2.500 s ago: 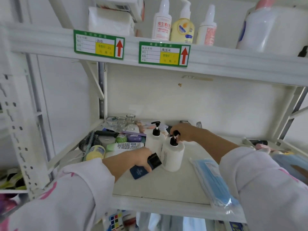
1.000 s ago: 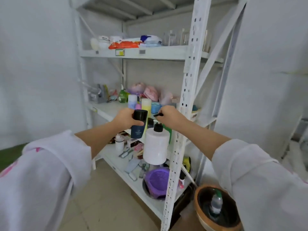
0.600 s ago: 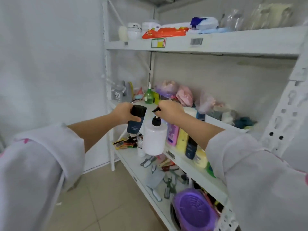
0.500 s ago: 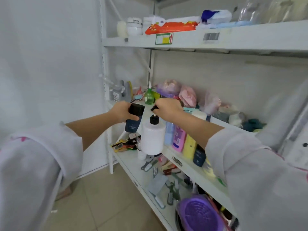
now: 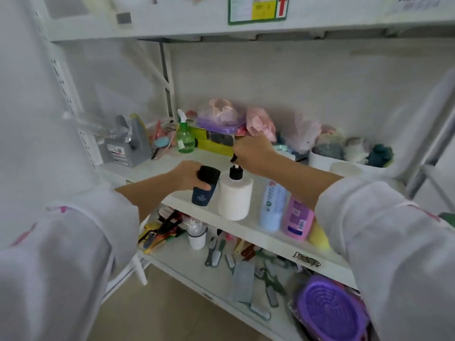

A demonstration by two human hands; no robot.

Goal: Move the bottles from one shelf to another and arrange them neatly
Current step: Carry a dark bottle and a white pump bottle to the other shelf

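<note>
My left hand (image 5: 188, 177) grips a dark blue bottle with a black cap (image 5: 204, 187), held just over the front edge of the middle shelf (image 5: 248, 231). My right hand (image 5: 253, 153) holds the black pump head of a white pump bottle (image 5: 235, 195), which stands or hangs just at the shelf surface beside the blue one. To its right stand a light blue bottle (image 5: 272, 207), a pink bottle (image 5: 296, 220) and a yellow bottle (image 5: 318, 236), partly hidden by my right sleeve.
A green spray bottle (image 5: 185, 135), a grey tape dispenser (image 5: 128, 146) and bagged soft items (image 5: 261, 124) fill the back of the shelf. The lower shelf (image 5: 187, 262) holds brushes, a white cup (image 5: 196, 236) and a purple bowl (image 5: 331, 308). An upper shelf edge (image 5: 172, 28) overhangs.
I turned from the first rack to this one carrying both bottles. Since half a second ago both hands have dropped lower and the bottles now sit at the front of the middle shelf.
</note>
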